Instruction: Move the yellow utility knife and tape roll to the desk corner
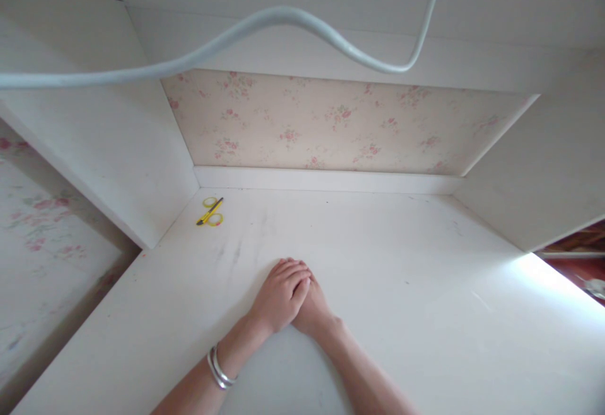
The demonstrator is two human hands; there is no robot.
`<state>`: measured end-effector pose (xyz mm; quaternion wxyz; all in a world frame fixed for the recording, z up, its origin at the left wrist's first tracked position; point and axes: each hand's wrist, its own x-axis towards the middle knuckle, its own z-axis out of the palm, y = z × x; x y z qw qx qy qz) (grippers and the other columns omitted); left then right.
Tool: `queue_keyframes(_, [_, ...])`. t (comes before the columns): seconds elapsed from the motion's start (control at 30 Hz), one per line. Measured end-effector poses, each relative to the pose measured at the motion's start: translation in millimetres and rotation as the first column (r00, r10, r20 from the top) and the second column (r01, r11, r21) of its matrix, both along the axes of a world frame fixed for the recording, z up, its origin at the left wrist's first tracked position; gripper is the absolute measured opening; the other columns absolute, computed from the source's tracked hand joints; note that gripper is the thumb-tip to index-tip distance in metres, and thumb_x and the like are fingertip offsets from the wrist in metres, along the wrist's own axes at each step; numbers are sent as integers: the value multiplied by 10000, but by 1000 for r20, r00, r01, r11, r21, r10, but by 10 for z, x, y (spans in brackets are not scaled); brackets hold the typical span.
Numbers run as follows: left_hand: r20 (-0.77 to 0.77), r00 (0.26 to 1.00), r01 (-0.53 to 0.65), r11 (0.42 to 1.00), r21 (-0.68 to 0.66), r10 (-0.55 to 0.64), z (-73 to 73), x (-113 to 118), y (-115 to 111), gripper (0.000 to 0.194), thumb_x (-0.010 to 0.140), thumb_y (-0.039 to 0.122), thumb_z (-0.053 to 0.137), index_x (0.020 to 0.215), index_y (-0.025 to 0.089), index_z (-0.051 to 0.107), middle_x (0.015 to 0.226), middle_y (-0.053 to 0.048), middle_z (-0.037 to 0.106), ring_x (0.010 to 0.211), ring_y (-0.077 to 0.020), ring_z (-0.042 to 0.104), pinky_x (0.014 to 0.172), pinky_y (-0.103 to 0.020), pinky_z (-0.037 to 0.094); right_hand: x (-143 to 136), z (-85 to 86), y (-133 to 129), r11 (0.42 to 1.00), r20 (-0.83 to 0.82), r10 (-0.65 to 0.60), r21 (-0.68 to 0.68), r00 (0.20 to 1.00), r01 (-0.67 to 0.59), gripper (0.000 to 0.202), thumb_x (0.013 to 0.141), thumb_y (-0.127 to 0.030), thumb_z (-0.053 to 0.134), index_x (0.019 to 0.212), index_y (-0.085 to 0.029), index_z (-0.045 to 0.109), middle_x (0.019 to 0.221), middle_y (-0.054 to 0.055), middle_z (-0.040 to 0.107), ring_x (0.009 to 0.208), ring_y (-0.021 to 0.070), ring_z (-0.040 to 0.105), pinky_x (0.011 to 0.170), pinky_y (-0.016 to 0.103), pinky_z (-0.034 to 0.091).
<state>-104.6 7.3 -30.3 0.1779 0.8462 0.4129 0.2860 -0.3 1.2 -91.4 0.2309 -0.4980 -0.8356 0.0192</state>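
Observation:
My left hand (282, 292) rests over my right hand (312, 311) on the white desktop (368, 257). The left fingers are closed over the back and fingers of the right hand, whose own fingers are mostly hidden. A silver bangle (220, 368) circles my left wrist. Farther back on the left lies a yellow and black utility knife (208, 213), set diagonally. Two small yellow rings, like rolls of tape, lie beside it: one ring (208, 206) behind and another ring (220, 216) in front. Neither hand touches these things.
White side panels stand at left (118, 138) and right (534, 163). A low white ledge (331, 180) runs below the floral wallpaper (312, 125) at the back. Overhead, a pale cable (283, 15) bends across the view. Dark smudges (237, 251) mark the desktop.

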Motion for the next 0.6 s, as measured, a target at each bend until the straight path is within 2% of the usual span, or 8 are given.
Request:
queue_keyframes(0.23, [11, 1000, -2, 1000, 5, 2, -2, 5, 4, 309, 908, 230, 373, 1088, 259, 622, 1145, -2, 628, 1129, -157, 510, 1071, -414, 305, -1, -24, 5, 1000, 34, -2, 6, 999, 1, 582, 836, -217, 449, 1396, -138, 311, 1342, 132, 457, 1241, 296, 401, 1059, 430, 288])
queue_keyframes(0.33, [17, 1000, 9, 1000, -1, -9, 2, 7, -8, 306, 912, 243, 372, 1084, 258, 624, 1142, -4, 630, 1127, -155, 512, 1074, -408, 305, -3, 27, 1, 1000, 27, -6, -26, 1000, 6, 566, 838, -215, 452, 1385, -128, 333, 1358, 137, 435, 1243, 290, 398, 1062, 421, 281])
queue_keyframes(0.4, [24, 1000, 20, 1000, -13, -20, 4, -30, 14, 299, 913, 268, 378, 1087, 256, 621, 1137, -4, 631, 1113, -145, 522, 1058, -375, 337, -2, 97, -1, 998, 12, 8, -62, 1000, -7, 524, 835, -218, 469, 1348, -136, 398, 1330, 129, 471, 1236, 271, 410, 1077, 410, 253])
queue_keyframes(0.5, [25, 998, -55, 998, -2, 56, 17, -215, 187, 299, 913, 303, 377, 1079, 238, 617, 1128, -12, 627, 1080, -133, 537, 994, -314, 411, 5, 224, 2, 995, -44, 23, -92, 999, -27, 405, 855, -232, 465, 1256, -193, 504, 1269, 82, 540, 1236, 220, 411, 1090, 398, 218])
queue_keyframes(0.6, [-55, 979, -189, 976, 111, 196, 45, -609, 571, 307, 903, 317, 370, 1036, 215, 628, 1112, -27, 625, 1077, -153, 532, 998, -322, 397, 13, 320, 13, 996, -96, 3, -92, 995, -12, 331, 887, -245, 426, 1199, -245, 537, 1300, 40, 514, 1248, 182, 391, 1068, 396, 246])
